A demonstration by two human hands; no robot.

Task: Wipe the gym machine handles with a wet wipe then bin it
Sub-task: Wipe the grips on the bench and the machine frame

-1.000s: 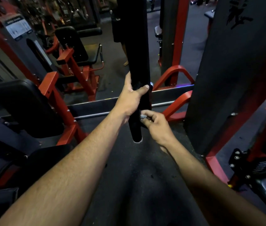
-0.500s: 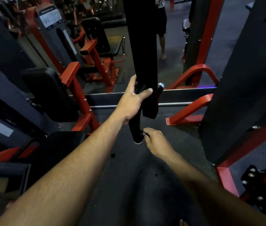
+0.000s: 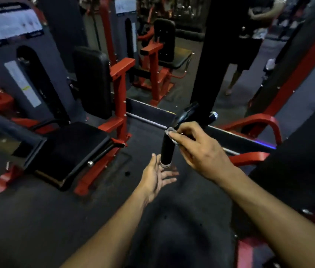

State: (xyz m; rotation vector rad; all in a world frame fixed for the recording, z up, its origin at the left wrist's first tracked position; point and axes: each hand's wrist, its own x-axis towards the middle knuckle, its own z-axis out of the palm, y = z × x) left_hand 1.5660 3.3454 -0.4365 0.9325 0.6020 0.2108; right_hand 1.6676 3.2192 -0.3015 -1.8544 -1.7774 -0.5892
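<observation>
A black machine handle (image 3: 168, 147) hangs in the middle of the view, its capped end pointing down. My right hand (image 3: 197, 147) pinches a small pale wet wipe (image 3: 171, 133) against the upper part of this handle. My left hand (image 3: 157, 176) floats just below the handle's lower end, palm turned up, fingers spread and relaxed, holding nothing. A second grip with a shiny end cap (image 3: 213, 115) juts out behind my right hand, under a wide black upright pad (image 3: 212, 55).
A red-framed machine with a black seat (image 3: 69, 149) and back pad (image 3: 93, 82) stands at the left. Red frame bars (image 3: 257, 122) curve at the right, beside a tall dark panel (image 3: 305, 144). A person (image 3: 253, 41) stands beyond. Dark rubber floor (image 3: 102, 206) lies below.
My left hand has let go of the handle's top and dropped below its end, palm up. My right hand has slid the wipe from the lower end up the handle.
</observation>
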